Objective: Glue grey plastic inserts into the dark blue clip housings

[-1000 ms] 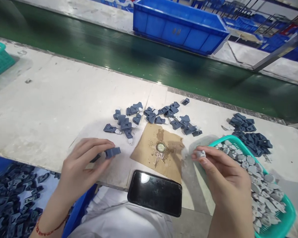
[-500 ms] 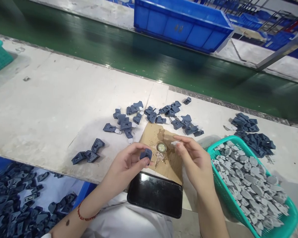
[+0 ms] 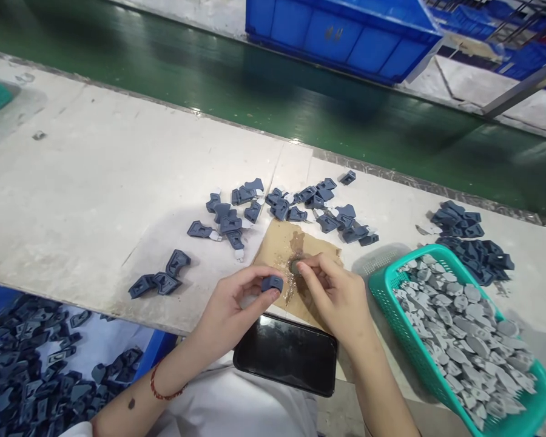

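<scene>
My left hand is closed in a pinch around a small dark blue plastic part, held above the front edge of a brown paper sheet. Over the sheet, my right hand has its thumb and forefinger pinched on a small grey piece. That piece is right at the round, wet spot in the middle of the paper and covers most of it. Dark, shiny wet stains surround the spot. Several dark blue parts lie beyond the paper, some with light grey pieces sticking out of them.
A green basket full of grey pieces stands at the right, with dark blue parts piled behind it. A phone lies before me. Lower left, a blue bin holds many dark blue parts. A green belt crosses behind.
My right hand has moved left and down with the grey piece, from beside the round wet spot onto it. My left hand still holds the blue part, now turned slightly.
</scene>
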{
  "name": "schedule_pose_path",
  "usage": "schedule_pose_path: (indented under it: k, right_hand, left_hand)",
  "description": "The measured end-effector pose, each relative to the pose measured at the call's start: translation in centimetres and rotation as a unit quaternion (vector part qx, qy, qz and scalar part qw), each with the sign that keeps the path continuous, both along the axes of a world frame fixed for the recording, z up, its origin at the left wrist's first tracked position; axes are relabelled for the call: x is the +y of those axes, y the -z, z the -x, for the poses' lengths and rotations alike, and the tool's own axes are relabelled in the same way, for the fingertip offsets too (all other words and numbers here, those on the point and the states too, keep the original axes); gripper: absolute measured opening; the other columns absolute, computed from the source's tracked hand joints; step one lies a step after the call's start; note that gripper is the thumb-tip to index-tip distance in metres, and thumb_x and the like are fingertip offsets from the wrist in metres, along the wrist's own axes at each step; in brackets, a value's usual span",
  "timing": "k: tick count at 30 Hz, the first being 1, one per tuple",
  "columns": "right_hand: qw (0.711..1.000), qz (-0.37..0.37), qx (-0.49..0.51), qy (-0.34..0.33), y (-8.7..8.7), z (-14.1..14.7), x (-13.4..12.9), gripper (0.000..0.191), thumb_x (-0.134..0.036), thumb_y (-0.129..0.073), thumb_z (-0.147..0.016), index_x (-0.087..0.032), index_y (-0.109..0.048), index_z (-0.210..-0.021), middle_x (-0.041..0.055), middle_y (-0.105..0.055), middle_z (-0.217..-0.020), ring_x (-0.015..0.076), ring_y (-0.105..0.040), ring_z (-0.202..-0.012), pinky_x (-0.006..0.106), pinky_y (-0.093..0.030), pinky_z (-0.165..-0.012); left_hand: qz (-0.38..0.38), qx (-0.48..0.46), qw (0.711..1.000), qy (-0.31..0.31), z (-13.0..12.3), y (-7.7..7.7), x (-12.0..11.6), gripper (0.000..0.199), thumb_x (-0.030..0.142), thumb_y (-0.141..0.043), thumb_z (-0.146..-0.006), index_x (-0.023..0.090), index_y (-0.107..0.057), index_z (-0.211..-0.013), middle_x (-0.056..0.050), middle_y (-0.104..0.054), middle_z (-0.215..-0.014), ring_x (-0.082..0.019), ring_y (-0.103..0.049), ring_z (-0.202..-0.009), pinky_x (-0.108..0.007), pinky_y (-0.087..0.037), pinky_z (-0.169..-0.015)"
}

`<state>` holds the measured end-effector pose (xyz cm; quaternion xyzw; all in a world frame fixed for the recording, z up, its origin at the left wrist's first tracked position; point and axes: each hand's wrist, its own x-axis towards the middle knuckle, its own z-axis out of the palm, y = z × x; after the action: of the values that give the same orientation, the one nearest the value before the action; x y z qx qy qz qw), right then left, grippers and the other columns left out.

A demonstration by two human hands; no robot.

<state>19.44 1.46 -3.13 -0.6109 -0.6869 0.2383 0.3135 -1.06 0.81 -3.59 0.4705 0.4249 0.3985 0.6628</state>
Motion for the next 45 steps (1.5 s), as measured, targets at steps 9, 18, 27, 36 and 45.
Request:
schedule_pose_path:
  k: [9,18,27,36,45]
  right_hand:
    - [0.993,0.039,0.1,0.056,0.2,0.1,-0.3,0.025,-0.038,-0.064,-0.101,-0.021,-0.067,-0.082,-0.0033,-0.063,-0.061,0.0112,-0.054,-0.052,0.023,-0.041,-0.052]
    - [0.919,0.104,0.374,0.074,-0.7,0.8,-0.7,0.03,-0.04,-0.074,-0.096,-0.018,-0.065,-0.077,-0.0025,-0.062,-0.054,0.0074,-0.048,-0.044,0.018,-0.038,-0.045]
    - [0.9,0.137,0.413,0.014,-0.7,1.7,-1.0,0.029,-0.038,-0.073,-0.097,-0.018,-0.065,-0.078,-0.0026,-0.064,-0.054,0.0057,-0.049,-0.042,0.016,-0.038,-0.043]
    - [0.899,0.16,0.407,-0.01,-0.6,1.9,-1.1,0.031,-0.038,-0.071,-0.098,-0.017,-0.063,-0.077,-0.0023,-0.063,-0.054,0.0054,-0.048,-0.042,0.015,-0.038,-0.042]
    - [0.903,0.17,0.395,-0.004,-0.5,1.9,-1.2,0.032,-0.039,-0.07,-0.099,-0.017,-0.062,-0.077,-0.0027,-0.062,-0.055,0.0049,-0.048,-0.043,0.014,-0.038,-0.043]
  left_hand:
    - [-0.078,0.063,0.995,0.026,0.2,-0.3,0.0,0.026,0.033,-0.051,-0.109,0.025,-0.075,-0.116,-0.005,-0.072,-0.112,-0.015,-0.064,-0.084,-0.027,-0.052,-0.076]
    - [-0.057,0.14,0.983,0.101,0.5,-0.7,-0.6,0.022,0.039,-0.051,-0.11,0.029,-0.057,-0.129,0.0,-0.063,-0.11,-0.015,-0.058,-0.084,-0.027,-0.048,-0.076]
    - [-0.136,0.165,0.968,0.134,0.1,-0.5,-0.1,0.018,0.032,-0.043,-0.114,0.026,-0.057,-0.122,-0.002,-0.062,-0.116,-0.016,-0.061,-0.112,-0.026,-0.044,-0.099]
    - [-0.161,0.186,0.959,0.141,0.1,-0.2,-0.4,0.02,0.031,-0.042,-0.114,0.023,-0.056,-0.127,-0.003,-0.061,-0.117,-0.016,-0.062,-0.112,-0.026,-0.046,-0.098]
    - [-0.181,0.198,0.954,0.136,0.0,0.0,-0.3,0.022,0.03,-0.044,-0.114,0.023,-0.056,-0.13,-0.005,-0.064,-0.122,-0.017,-0.064,-0.116,-0.028,-0.048,-0.099]
